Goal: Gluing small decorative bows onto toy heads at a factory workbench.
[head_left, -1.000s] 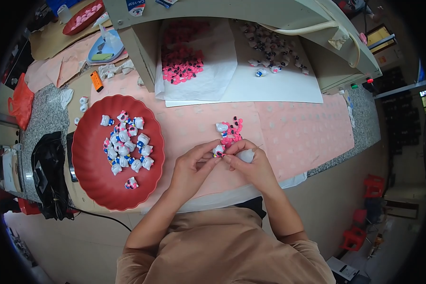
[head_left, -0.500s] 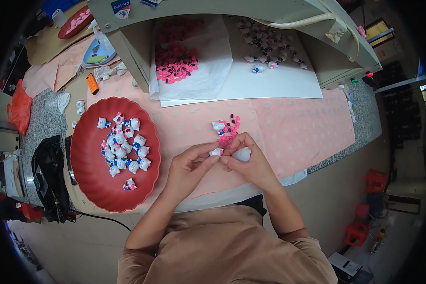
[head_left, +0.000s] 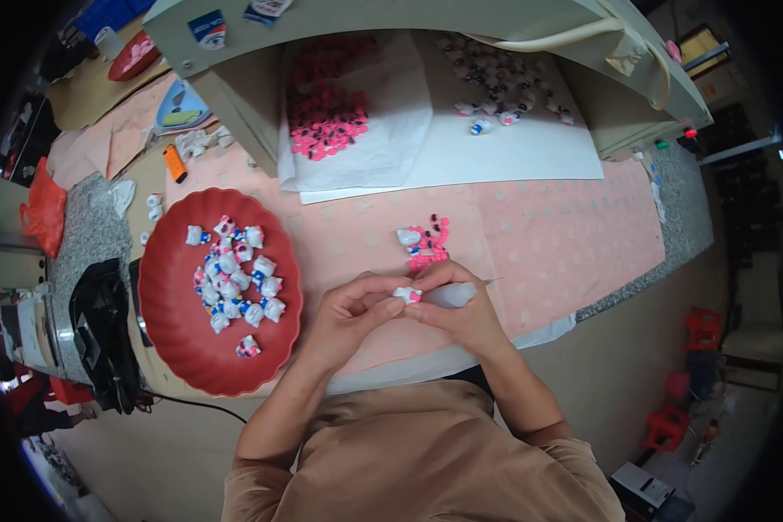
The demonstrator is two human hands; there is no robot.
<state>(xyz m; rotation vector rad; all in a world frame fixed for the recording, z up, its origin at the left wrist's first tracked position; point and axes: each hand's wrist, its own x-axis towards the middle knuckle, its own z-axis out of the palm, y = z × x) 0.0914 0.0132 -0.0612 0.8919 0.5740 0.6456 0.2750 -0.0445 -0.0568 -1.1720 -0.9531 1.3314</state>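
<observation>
Pink table [head_left: 531, 235], hands at the near edge.
Left hand [head_left: 350, 311] pinches a figure [head_left: 406, 295]; right hand [head_left: 458, 306] grips a white tube [head_left: 452, 295] against it.

Tray [head_left: 170, 339] of figurines [head_left: 235, 278] left of hands [head_left: 409, 304].

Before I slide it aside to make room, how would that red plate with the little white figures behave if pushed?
The red plate looks rigid and shallow, so it would probably slide flat across the pink cloth rather than tip. The small white figures lie loose in a heap, so a quick shove would likely scatter them. They seem light, so the plate should move easily.
</observation>
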